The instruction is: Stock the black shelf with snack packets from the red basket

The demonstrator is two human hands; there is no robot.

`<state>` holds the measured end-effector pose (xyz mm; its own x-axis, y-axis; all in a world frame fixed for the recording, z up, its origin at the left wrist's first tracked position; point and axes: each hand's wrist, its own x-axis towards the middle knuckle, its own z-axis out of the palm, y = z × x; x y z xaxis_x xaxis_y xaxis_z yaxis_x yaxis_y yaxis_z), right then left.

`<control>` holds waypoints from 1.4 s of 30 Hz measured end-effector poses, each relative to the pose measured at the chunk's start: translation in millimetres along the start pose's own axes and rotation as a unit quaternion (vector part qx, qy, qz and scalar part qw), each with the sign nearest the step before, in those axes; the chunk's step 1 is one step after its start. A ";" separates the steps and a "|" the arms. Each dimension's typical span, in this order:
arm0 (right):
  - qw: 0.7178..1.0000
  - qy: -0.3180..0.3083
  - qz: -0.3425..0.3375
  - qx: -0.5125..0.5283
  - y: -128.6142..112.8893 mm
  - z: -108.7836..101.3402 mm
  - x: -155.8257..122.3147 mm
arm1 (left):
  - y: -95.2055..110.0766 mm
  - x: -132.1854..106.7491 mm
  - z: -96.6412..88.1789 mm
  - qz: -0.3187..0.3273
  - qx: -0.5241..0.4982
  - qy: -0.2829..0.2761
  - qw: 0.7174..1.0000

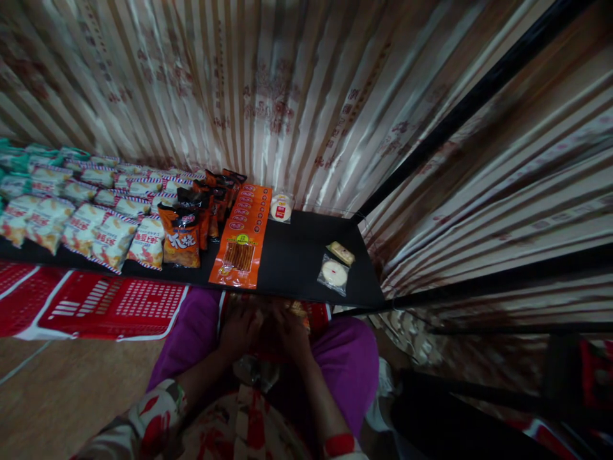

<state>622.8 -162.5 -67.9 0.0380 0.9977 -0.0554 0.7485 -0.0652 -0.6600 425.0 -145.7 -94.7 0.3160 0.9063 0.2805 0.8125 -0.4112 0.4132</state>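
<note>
My left hand (241, 327) and my right hand (291, 329) are low between the knees, just below the front edge of the black table (297, 255). Both reach into a red basket (323, 312) in deep shadow, among packages with tan and brown colours. The fingers are too dark to show whether either hand grips something. Nearest on the table above them lies a flat orange snack packet (248, 249) with brown sticks showing through its window. To the right are a round white wafer in clear wrap (334, 273) and a small yellowish wrapped bar (341, 252).
Another round wrapped wafer (281, 208) lies at the table's back. Orange-black snack bags (182, 239) and rows of white snack bags (112, 239) fill the left. A red basket (110, 303) sits below. Black poles (460, 134) and a curtain (297, 96) stand behind and right.
</note>
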 end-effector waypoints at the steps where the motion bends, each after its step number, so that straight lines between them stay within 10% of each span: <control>1: 1.000 0.009 0.012 0.002 2.4 3.5 -0.3 | -1.1 0.0 0.5 0.008 0.001 0.006 1.000; 8: 0.992 0.095 0.086 0.002 14.1 14.5 2.9 | -5.4 0.4 2.5 0.004 -0.001 0.005 1.000; 23: 0.987 0.064 0.150 0.010 0.9 20.0 -10.7 | 14.8 -2.1 1.5 0.141 -0.062 -0.100 0.983; 42: 0.987 0.074 0.139 -0.027 -16.0 -2.2 -8.2 | 53.4 1.8 -1.0 0.114 -0.170 -0.190 0.960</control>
<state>611.9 -169.5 -55.3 0.3395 0.9334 -0.1162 0.7292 -0.3392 -0.5943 468.5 -166.1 -71.2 0.6746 0.7329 0.0879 0.5146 -0.5524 0.6558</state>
